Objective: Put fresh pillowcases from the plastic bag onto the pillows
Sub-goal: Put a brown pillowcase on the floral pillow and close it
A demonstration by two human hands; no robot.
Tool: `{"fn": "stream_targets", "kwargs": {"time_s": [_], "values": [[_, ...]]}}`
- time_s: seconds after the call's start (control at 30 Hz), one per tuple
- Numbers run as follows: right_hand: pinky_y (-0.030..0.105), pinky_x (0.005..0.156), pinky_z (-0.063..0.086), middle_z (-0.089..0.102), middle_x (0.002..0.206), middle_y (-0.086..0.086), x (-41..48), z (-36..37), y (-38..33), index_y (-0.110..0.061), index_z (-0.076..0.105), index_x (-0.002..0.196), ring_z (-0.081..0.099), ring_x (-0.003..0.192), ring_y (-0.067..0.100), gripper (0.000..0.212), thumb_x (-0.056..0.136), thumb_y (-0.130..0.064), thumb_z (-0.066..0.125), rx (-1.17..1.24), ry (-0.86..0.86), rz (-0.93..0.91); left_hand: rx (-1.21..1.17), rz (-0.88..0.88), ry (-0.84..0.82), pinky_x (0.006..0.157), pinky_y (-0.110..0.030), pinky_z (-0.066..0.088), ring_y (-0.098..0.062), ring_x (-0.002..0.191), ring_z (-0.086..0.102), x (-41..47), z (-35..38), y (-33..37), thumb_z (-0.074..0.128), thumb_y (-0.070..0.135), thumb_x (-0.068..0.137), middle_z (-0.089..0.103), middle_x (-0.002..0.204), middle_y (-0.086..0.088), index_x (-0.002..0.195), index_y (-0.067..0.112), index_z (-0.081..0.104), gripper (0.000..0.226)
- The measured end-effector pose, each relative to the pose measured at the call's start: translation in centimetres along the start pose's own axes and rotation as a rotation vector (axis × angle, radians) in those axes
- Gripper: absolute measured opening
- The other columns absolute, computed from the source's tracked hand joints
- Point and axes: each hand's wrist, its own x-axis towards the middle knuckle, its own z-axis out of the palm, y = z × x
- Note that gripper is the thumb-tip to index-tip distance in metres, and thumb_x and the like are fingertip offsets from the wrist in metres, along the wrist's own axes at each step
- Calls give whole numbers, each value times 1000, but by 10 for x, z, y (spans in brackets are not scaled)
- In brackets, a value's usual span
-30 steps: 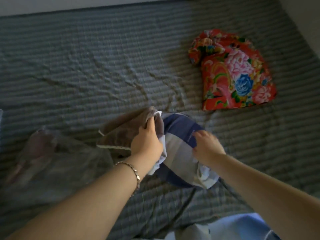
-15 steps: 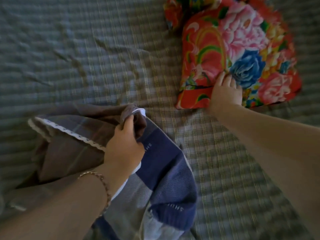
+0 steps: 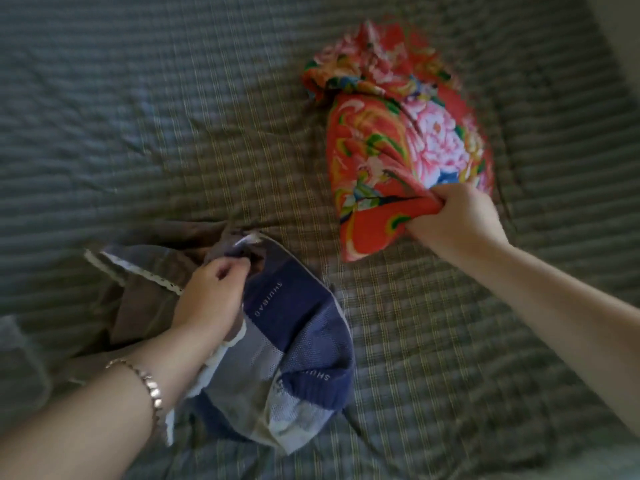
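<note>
From the head view, my right hand fists the near edge of the red floral pillow, which lies at one o'clock on the striped sheet. At seven o'clock, my left hand pinches the brown pillowcase, bunched against the blue pillow.

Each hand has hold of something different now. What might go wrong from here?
1. The right hand grips only a bunched corner of the red floral pillow; a pull may stretch the cover or slip free.
2. The left hand pinches the brown pillowcase at the blue striped pillow's corner; the case could slide off if that grip loosens.
3. Dragging either would likely ruck the creased bed sheet.
</note>
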Motion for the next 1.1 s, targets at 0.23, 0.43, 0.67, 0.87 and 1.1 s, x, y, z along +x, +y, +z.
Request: {"fn": "stream_targets", "kwargs": {"time_s": [0.23,0.43,0.67,0.87,1.1], "values": [[24,45,43,56,55,-3,-130,-17,-87,-21,50,59,55,53,9,19,66,-17,67,265,-625,-263,-847,-162,-699,104,-41,36,-27,123,51,-52,-61,11,47,60,85,49,136,-18,129,6,55,70],[18,84,42,59,114,-2,-134,83,-48,-20,51,125,56,107,16,48,82,-33,68,257,-591,-188,-388,-279,-275,104,-37,37,-30,119,52,-62,-64,9,52,24,92,53,131,-19,133,0,46,47],[50,107,25,32,140,20,-215,123,70,-6,31,137,32,130,38,95,71,-71,55,-166,-70,-562,-148,-352,-6,98,-39,45,-29,106,59,-45,-59,-12,77,49,65,61,120,-13,123,8,57,73],[52,111,8,9,152,26,-194,146,103,-9,5,148,11,141,39,123,53,-25,82,-407,-160,-684,-190,-384,49,90,-34,46,-27,99,60,-34,-56,-20,75,40,71,61,117,-12,123,6,56,65],[38,77,51,67,84,10,-123,65,45,-9,70,92,67,75,30,41,53,-11,83,-115,-93,-974,79,-197,-13,72,-28,43,-23,82,60,-39,-63,-12,71,25,78,66,93,-10,95,13,65,22]]}}
